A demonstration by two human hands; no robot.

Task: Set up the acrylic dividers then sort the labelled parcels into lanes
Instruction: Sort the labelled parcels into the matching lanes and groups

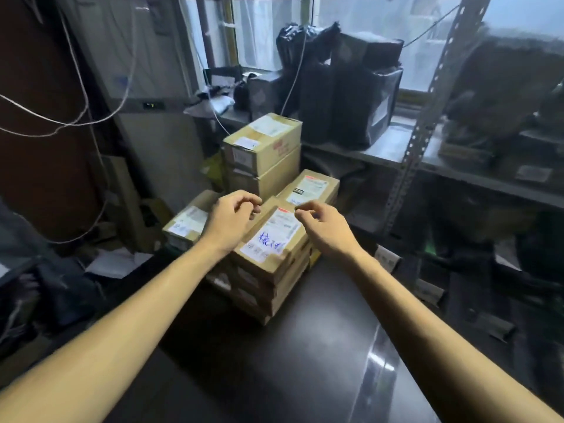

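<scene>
View from a head-worn camera, looking down along two bare forearms that reach forward over a dark, glossy table.

At the table's far edge, nearer its far left corner, stands a stack of flat brown cardboard parcels. The top parcel of the stack carries a white shipping label with blue handwriting.

The left hand is over the top parcel's far left corner with its fingers curled. The right hand is at the parcel's far right side, thumb and forefinger drawn close together near the label's far corner. The hands are apart, one on each side of the label. Whether either one actually touches or grips the parcel cannot be told.

Beyond the table's far edge are more labelled cardboard boxes, including a taller pile of brown boxes. A grey metal shelf unit on the right holds black-wrapped packages.

No acrylic dividers are visible anywhere, and no lanes are marked out on the table. So the divider step looks not yet done, or is out of sight.

The step in hand appears to be taking up the top parcel. Next, both hands would need a firm hold on its opposite edges. They would then lift it straight off the stack without dragging the parcels beneath. The label should stay facing up so that it can be read for sorting.
</scene>
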